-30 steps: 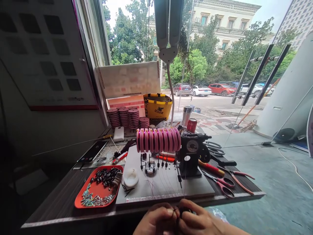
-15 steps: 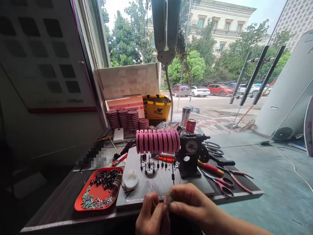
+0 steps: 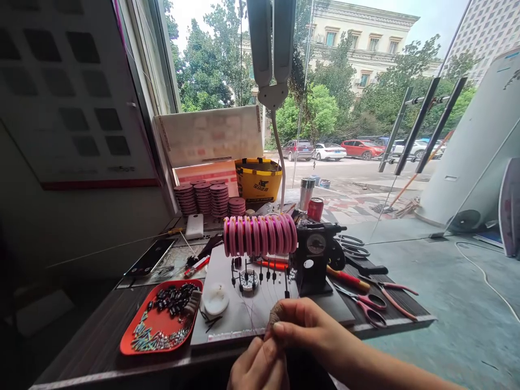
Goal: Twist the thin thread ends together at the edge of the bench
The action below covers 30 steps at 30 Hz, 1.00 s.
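My right hand (image 3: pixel 303 327) is raised over the front edge of the white work board (image 3: pixel 325 310), fingertips pinched together on a thin line that I can barely make out. Just below it my left hand (image 3: pixel 258 368) is closed, touching the right hand's fingertips; what it holds is hidden. Behind them a row of pink spools (image 3: pixel 258 234) sits on a black winding machine (image 3: pixel 314 260). Several thin lines with small black weights (image 3: pixel 260 273) hang from the spools down over the board.
A red tray (image 3: pixel 160 325) of small black and silver parts lies at the left. A white round dish (image 3: pixel 216 298) is on the board. Red-handled scissors and pliers (image 3: pixel 371 306) lie at the right. Stacks of pink spools (image 3: pixel 205 197), a yellow tub (image 3: pixel 259 179), a phone (image 3: pixel 148 257) and a lamp (image 3: pixel 272 49) stand behind.
Both hands have risen from below the table edge to over the front of the board. The right hand now sits above the left. The view has shifted slightly.
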Motion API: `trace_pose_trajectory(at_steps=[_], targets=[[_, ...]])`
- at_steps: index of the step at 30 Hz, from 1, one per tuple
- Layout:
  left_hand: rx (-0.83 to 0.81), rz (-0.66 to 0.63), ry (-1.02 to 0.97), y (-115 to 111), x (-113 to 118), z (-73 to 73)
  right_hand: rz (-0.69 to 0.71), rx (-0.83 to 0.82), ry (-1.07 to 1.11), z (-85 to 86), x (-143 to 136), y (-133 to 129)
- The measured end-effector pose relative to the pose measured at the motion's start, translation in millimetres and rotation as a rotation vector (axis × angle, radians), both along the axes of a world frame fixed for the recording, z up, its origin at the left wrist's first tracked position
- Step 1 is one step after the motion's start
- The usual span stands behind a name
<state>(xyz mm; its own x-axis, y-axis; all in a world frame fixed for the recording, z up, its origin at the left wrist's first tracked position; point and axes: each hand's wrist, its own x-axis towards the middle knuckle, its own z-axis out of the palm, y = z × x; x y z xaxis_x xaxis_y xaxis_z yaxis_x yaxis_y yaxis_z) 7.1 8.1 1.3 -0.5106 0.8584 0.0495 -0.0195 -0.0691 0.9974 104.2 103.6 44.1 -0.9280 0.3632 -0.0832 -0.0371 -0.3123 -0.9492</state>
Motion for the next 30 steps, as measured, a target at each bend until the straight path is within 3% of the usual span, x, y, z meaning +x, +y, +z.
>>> trace_pose_trajectory(at_steps=[2, 4, 6, 10, 13, 18, 24, 27, 30], targets=[[-0.062, -0.088, -0.170, 1.1, -7.0, 5.5, 0.002, 0.037, 0.027, -0.8, 5.0, -0.9], [-0.188, -0.172, -0.357, 1.9, -11.8, 8.5, -0.037, 0.224, 0.049, -3.5, 11.6, -0.6], [-0.318, -0.237, -0.502, 1.8, -14.6, 8.9, -0.106, 0.601, 0.129, -9.7, 18.0, 0.8], [-0.436, -0.267, -0.585, 0.6, -14.8, 6.7, -0.193, 1.560, 0.468, -29.8, 25.0, 3.4], [-0.467, -0.305, -0.629, 1.9, -10.5, 5.8, -0.268, 1.879, 0.570, -39.9, 25.8, 2.3], [-0.456, -0.374, -0.732, 4.2, -5.4, 4.1, -0.393, 1.942, 0.592, -43.4, 25.3, -0.6], [-0.447, -0.404, -0.741, 3.5, -6.4, 7.0, -0.357, 1.919, 0.612, -61.4, 26.7, 2.6], [-0.434, -0.403, -0.624, 5.0, -7.2, 10.2, -0.274, 1.874, 0.575, -68.4, 27.4, 1.7], [-0.373, -0.328, -0.351, 5.1, -9.9, 14.7, -0.320, 1.717, 0.600, -66.7, 24.8, -1.7]])
